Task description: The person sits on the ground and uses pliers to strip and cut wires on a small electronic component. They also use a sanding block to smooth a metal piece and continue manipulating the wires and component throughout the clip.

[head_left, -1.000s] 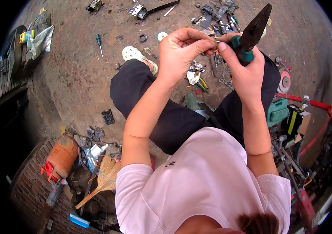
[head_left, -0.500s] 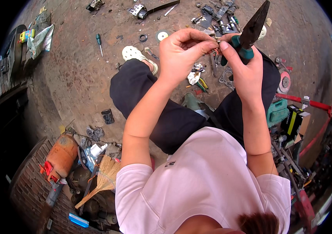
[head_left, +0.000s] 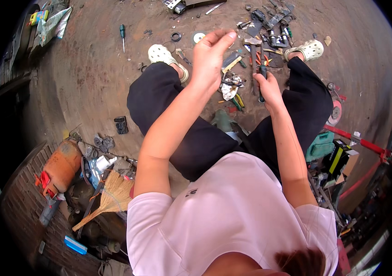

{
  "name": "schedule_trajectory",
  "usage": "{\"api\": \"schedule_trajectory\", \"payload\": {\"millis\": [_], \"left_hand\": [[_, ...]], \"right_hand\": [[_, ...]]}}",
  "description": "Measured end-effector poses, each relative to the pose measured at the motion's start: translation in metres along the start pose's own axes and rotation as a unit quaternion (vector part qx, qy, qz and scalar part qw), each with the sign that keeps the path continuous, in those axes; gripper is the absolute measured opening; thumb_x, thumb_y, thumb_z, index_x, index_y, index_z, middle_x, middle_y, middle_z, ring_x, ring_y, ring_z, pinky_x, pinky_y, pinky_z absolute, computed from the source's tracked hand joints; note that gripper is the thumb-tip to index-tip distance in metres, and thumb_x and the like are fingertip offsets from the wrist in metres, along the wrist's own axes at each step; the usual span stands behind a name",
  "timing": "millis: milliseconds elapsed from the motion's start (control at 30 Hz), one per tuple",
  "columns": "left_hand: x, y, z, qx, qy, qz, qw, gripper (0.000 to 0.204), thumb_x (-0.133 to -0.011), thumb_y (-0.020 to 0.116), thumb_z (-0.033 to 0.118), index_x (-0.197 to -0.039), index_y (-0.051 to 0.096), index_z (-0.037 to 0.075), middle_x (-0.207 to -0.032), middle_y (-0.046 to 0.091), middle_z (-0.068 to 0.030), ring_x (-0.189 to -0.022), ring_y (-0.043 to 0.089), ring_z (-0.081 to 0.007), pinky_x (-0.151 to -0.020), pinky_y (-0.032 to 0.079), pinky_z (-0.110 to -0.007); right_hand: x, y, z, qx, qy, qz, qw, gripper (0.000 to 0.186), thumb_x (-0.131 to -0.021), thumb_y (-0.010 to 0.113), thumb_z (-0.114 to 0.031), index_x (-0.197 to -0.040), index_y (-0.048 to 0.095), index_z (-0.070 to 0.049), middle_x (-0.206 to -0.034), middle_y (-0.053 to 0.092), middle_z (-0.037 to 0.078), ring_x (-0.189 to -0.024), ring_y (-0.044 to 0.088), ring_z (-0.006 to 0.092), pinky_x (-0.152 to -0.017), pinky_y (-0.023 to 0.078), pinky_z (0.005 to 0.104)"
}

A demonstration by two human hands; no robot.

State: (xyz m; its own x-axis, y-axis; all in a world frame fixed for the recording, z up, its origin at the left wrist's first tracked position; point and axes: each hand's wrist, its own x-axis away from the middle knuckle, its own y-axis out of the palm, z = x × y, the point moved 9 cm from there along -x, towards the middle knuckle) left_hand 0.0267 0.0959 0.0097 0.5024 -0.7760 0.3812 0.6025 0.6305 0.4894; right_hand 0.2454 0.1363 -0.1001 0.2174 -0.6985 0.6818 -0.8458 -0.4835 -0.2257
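My left hand (head_left: 209, 57) is raised in front of me, thumb and fingertips pressed together in a pinch. Whatever it may hold is too small to make out. My right hand (head_left: 270, 88) is closed round long-nose pliers (head_left: 263, 71) with dark green handles, seen edge-on with the jaws pointing away from me. Just left of the pliers a hammer (head_left: 252, 42) lies on the ground. Between my knees are a crumpled white wrapper (head_left: 229, 91) with dark bits and yellow-green-handled pliers (head_left: 238, 101).
Dark metal parts (head_left: 276, 37) lie ahead. A screwdriver (head_left: 122, 37), black ring (head_left: 175, 37) and cutting disc (head_left: 199, 37) are on the ground. An orange gas cylinder (head_left: 60, 165) and straw broom (head_left: 108, 195) stand left; a green case (head_left: 320, 146) and red bar (head_left: 361, 142) are right.
My hands, together half a second ago at a small piece, have parted. The right hand with the pliers has come down and nearer; the left stays raised. The view has shifted slightly.
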Motion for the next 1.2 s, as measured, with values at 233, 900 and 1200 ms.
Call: {"api": "schedule_trajectory", "payload": {"millis": [233, 900, 1200], "left_hand": [[0.025, -0.007, -0.16, -0.116, -0.255, -0.025, 0.96, 0.018, -0.085, 0.068, 0.015, -0.095, 0.066, 0.001, -0.088, 0.064, -0.0032, -0.083, 0.056, -0.0105, -0.075, 0.044, -0.027], [-0.12, -0.174, -0.256, -0.65, -0.092, 0.075, 0.751, 0.02, -0.079, 0.067, 0.023, -0.09, 0.073, 0.008, -0.093, 0.063, -0.0182, -0.095, 0.056, -0.0313, -0.096, 0.039, -0.039], [-0.156, -0.116, -0.324, -0.74, -0.02, 0.033, 0.671, 0.035, -0.072, 0.072, 0.019, -0.103, 0.062, 0.005, -0.107, 0.058, -0.014, -0.104, 0.055, -0.0309, -0.09, 0.044, -0.041]], "right_hand": [[0.026, 0.033, -0.016, 0.129, -0.2, -0.022, 0.971, 0.053, -0.076, 0.068, -0.017, -0.121, 0.049, 0.002, -0.112, 0.053, 0.017, -0.1, 0.057, 0.0268, -0.086, 0.045, 0.0347], [-0.096, 0.051, 0.109, -0.467, 0.177, 0.076, 0.863, 0.01, -0.094, 0.055, -0.01, -0.096, 0.054, 0.0, -0.091, 0.063, 0.009, -0.08, 0.061, 0.0134, -0.073, 0.054, 0.0253], [-0.116, 0.038, 0.107, -0.606, 0.184, 0.046, 0.773, 0.009, -0.091, 0.058, -0.006, -0.098, 0.058, 0.001, -0.096, 0.064, 0.01, -0.083, 0.063, 0.0138, -0.075, 0.055, 0.0266]]}}
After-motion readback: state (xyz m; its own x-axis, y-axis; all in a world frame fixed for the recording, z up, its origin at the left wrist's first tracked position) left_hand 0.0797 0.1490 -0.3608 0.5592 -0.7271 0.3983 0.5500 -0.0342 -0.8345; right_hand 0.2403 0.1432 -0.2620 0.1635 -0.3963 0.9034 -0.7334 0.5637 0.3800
